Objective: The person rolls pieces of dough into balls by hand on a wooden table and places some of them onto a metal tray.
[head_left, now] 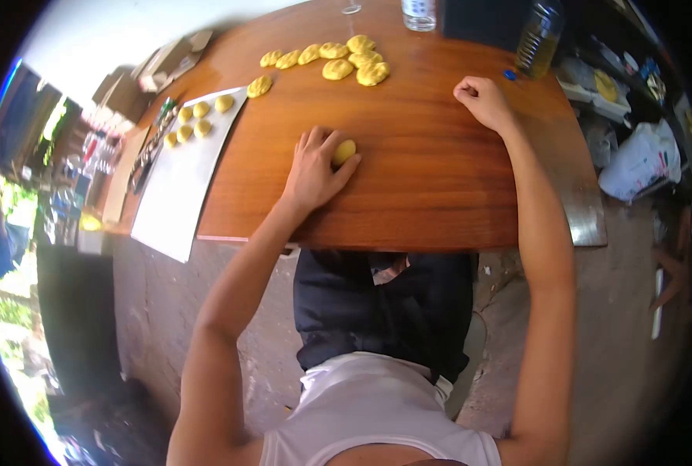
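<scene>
My left hand (317,167) is on the wooden table (423,179), its thumb and forefinger curved around a smooth yellow dough ball (345,152). Over the right side of the table, my right hand (482,103) is curled into a loose fist, and the inside of its fingers is hidden. Several rough yellow dough lumps (336,69) lie in a cluster toward the far side. On the left, several smooth dough balls (201,128) sit at the upper end of a pale, flat tray (176,194).
A bottle of yellow oil (538,43) stands at the far right, with a blue cap (509,75) beside it. A clear bottle (419,14) is at the back. Cardboard boxes (171,62) lie at the far left, and a white bag (641,163) is off the right edge.
</scene>
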Motion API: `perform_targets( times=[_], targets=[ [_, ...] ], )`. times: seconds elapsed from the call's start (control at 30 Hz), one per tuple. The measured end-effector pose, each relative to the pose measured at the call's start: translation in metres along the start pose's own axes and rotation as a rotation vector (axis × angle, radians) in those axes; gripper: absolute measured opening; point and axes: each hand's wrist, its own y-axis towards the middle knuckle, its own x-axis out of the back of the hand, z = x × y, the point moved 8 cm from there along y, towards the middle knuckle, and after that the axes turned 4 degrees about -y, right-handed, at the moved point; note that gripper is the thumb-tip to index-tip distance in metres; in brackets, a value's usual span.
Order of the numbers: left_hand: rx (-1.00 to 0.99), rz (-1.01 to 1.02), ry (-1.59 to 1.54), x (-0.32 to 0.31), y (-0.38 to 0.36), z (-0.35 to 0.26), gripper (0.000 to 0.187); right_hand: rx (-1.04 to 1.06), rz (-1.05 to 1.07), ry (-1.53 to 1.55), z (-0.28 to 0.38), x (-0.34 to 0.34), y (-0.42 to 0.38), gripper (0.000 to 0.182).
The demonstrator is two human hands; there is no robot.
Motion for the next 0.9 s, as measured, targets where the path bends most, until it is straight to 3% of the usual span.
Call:
perform_targets(
  times=[0.17,0.3,0.37,0.5,0.57,0.6,0.67,0.7,0.77,0.87,0.9],
  targets=[
    [0.150,0.095,-0.349,0.007,0.001,0.011,0.051,-0.059,-0.048,-0.013,-0.009,0.003,-0.014,0.017],
    [0.276,0.145,-0.537,0.005,0.014,0.020,0.057,-0.103,-0.111,-0.039,-0.008,0.001,-0.031,0.015],
    [0.081,0.139,-0.569,0.006,0.032,-0.003,0.057,-0.123,-0.167,-0.021,-0.008,0.001,-0.039,0.014],
    [0.041,0.359,-0.561,-0.022,0.040,-0.016,0.063,-0.146,-0.200,-0.021,0.014,0.003,-0.070,0.012],
    [-0.162,0.373,-0.658,-0.019,0.040,-0.009,0.066,-0.166,-0.198,-0.016,0.029,0.003,-0.081,0.012],
    [0.089,0.429,-0.431,-0.023,0.049,0.029,0.067,-0.150,-0.237,0.017,0.044,0.005,-0.089,0.011],
    [0.191,0.048,-0.961,0.001,0.070,0.075,0.060,-0.133,-0.261,0.139,0.055,-0.006,-0.101,0.014],
    [0.174,-0.125,-0.753,0.010,0.082,0.105,0.050,-0.140,-0.246,0.120,0.066,-0.013,-0.106,0.014],
    [0.192,-0.274,-0.514,0.016,0.087,0.147,0.036,-0.055,-0.193,0.197,0.110,-0.029,-0.111,0.028],
    [0.249,-0.187,-0.394,0.004,0.083,0.171,0.032,0.138,-0.056,0.045,0.172,-0.049,-0.103,0.049],
    [0.228,-0.147,-0.425,0.004,0.082,0.164,0.032,0.219,-0.060,-0.012,0.185,-0.057,-0.100,0.047]
  ],
)
